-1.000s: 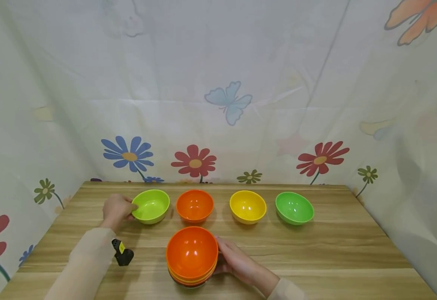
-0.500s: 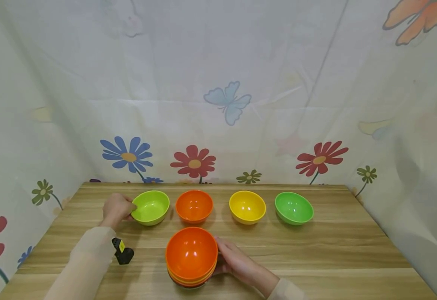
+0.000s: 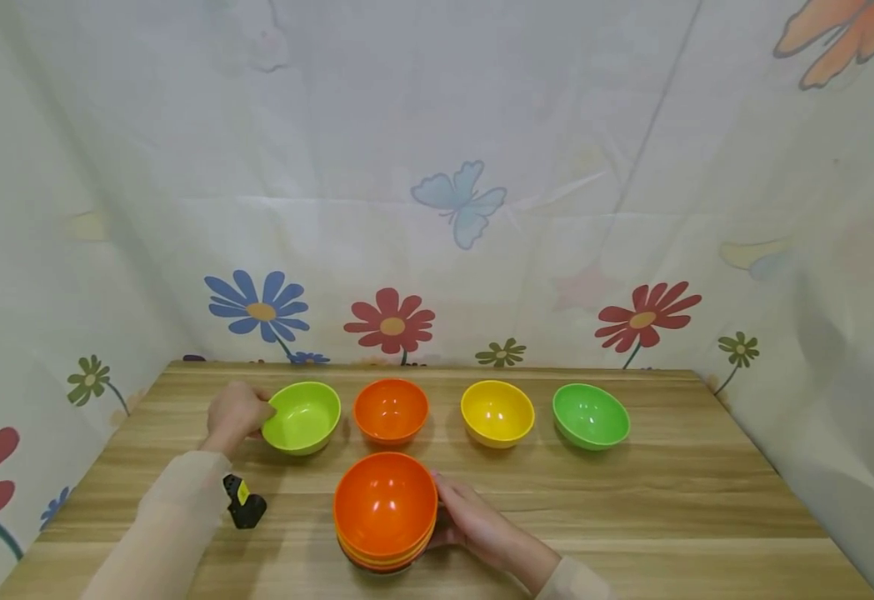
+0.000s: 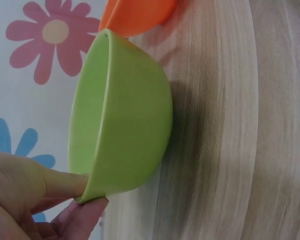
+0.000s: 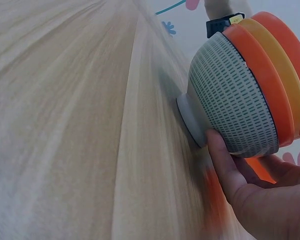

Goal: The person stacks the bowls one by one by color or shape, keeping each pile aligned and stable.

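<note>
My left hand pinches the left rim of a lime-green bowl. In the left wrist view, the thumb is inside that rim and fingers lie outside it; a shadow falls beside the bowl, and I cannot tell whether its base touches the table. Nearer to me stands a stack of nested bowls, with an orange bowl on top. The right wrist view shows a yellow bowl and another orange one below it, and a green-patterned white bowl at the bottom. My right hand holds the stack from its right side.
In the back row stand an orange bowl, a yellow bowl and a green bowl. A black device with a yellow label is at my left wrist. A flower-printed cloth hangs behind the wooden table.
The lime-green bowl has shifted slightly toward me, with my left hand on its rim. My right hand and the stack have stayed in place.
</note>
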The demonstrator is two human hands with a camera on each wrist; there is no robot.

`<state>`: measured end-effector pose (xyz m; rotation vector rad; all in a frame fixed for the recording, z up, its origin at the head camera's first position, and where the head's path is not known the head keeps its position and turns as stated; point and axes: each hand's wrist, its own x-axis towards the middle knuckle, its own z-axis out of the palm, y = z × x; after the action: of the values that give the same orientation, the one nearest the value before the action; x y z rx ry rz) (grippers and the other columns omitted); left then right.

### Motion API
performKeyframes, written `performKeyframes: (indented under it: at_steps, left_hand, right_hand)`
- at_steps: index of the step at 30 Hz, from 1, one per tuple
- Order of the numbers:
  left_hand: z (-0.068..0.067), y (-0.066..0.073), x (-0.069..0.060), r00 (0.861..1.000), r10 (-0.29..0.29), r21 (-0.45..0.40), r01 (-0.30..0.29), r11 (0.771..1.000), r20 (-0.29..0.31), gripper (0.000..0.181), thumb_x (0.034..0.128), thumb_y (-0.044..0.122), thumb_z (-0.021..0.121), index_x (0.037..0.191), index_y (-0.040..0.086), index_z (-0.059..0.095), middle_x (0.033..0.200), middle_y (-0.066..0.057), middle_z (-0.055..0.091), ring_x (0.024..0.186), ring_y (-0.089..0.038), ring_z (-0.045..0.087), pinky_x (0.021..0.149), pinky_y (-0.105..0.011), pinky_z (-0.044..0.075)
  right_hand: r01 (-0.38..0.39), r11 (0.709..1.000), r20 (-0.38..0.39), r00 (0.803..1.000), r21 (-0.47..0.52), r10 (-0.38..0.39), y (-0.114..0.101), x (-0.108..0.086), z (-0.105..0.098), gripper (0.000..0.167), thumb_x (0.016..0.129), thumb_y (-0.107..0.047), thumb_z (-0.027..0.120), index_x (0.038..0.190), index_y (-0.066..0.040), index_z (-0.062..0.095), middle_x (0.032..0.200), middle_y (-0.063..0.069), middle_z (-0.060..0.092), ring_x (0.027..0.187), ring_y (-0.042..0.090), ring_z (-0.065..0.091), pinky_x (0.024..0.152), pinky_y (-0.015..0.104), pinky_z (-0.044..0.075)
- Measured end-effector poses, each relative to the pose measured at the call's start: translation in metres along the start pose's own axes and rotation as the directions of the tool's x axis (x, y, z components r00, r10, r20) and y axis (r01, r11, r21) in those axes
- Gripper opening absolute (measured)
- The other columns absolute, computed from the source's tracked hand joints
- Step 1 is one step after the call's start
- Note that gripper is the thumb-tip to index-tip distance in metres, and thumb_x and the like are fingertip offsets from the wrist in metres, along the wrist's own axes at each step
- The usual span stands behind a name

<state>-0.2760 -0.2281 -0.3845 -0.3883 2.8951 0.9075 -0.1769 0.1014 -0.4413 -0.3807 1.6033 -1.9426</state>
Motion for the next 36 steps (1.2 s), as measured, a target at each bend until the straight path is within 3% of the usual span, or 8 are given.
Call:
performKeyframes:
  at_steps: [8, 18, 30, 36]
  left_hand:
    - [-0.006, 0.004, -0.007, 1.0, 0.021, 0.066, -0.021, 0.998, 0.003, 0.03, 0.0813, 0.011, 0.059, 0.107, -0.002, 0.065, 0.09, -0.014, 0.064, 0.057, -0.016, 0.056, 0.048, -0.022, 0.043]
    - [-0.013, 0.016, -0.018, 0.999, 0.05, 0.116, -0.049, 0.992, -0.001, 0.031, 0.0804, 0.012, 0.061, 0.11, 0.004, 0.066, 0.1, -0.016, 0.063, 0.059, -0.018, 0.057, 0.048, -0.025, 0.045]
    - [-0.024, 0.03, -0.03, 0.983, 0.184, 0.201, -0.177, 0.963, -0.013, 0.028, 0.0797, 0.011, 0.062, 0.107, 0.004, 0.068, 0.089, -0.011, 0.064, 0.07, -0.021, 0.053, 0.048, -0.026, 0.042]
    - [-0.03, 0.04, -0.036, 0.964, 0.265, 0.224, -0.256, 0.94, -0.01, 0.024, 0.0793, 0.01, 0.064, 0.102, 0.004, 0.07, 0.091, -0.013, 0.066, 0.076, -0.023, 0.057, 0.055, -0.029, 0.046]
  right_hand:
    - [-0.017, 1.0, 0.004, 1.0, -0.007, 0.017, -0.001, 0.0, -0.001, 0.055, 0.101, -0.037, 0.027, 0.136, 0.004, 0.037, 0.128, 0.02, 0.051, 0.101, 0.023, 0.058, 0.082, 0.047, 0.052]
    - [-0.021, 1.0, 0.011, 1.0, -0.009, 0.021, -0.003, -0.002, 0.0, 0.055, 0.102, -0.036, 0.025, 0.138, 0.004, 0.035, 0.13, 0.021, 0.048, 0.102, 0.024, 0.058, 0.083, 0.047, 0.052]
    - [-0.006, 1.0, 0.018, 1.0, -0.013, 0.006, -0.002, -0.002, -0.001, 0.055, 0.102, -0.036, 0.025, 0.138, 0.006, 0.034, 0.13, 0.021, 0.048, 0.101, 0.024, 0.059, 0.082, 0.046, 0.052]
    - [-0.011, 1.0, 0.026, 1.0, -0.01, 0.012, -0.002, -0.001, -0.001, 0.055, 0.102, -0.036, 0.025, 0.138, 0.005, 0.034, 0.128, 0.021, 0.049, 0.1, 0.024, 0.06, 0.082, 0.046, 0.052]
